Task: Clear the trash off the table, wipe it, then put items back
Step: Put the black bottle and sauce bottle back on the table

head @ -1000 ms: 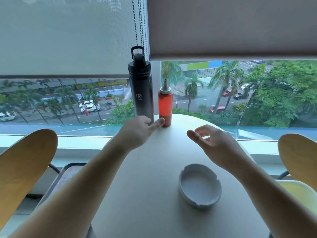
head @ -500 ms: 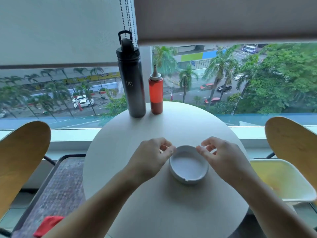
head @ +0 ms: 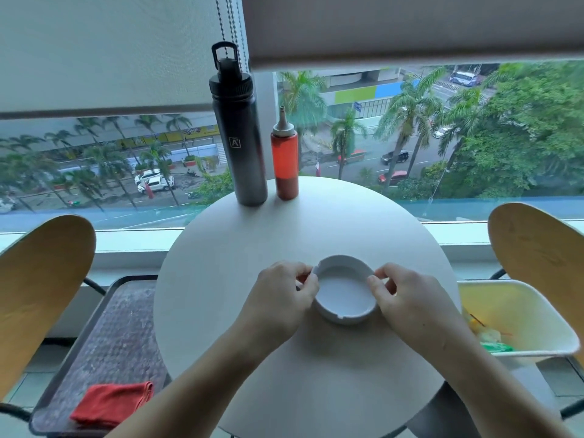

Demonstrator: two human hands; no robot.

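Note:
A white ashtray (head: 343,294) sits near the middle of the round white table (head: 221,279). My left hand (head: 281,295) pinches its left rim and my right hand (head: 401,295) pinches its right rim. At the table's far edge a tall dark flask (head: 238,137) stands upright, with a red squeeze bottle (head: 285,162) right beside it. A folded red cloth (head: 110,403) lies on the chair seat at the lower left.
Two wooden chair backs, one at the left (head: 41,279) and one at the right (head: 534,248), flank the table. A white bin (head: 543,311) with scraps inside stands at the right. Behind the table is a window ledge (head: 126,245) under roller blinds with bead chains (head: 232,23).
My left hand left the red bottle and my right hand came down; both now hold the ashtray's rim. The view has tilted down, bringing the cloth and the bin into sight.

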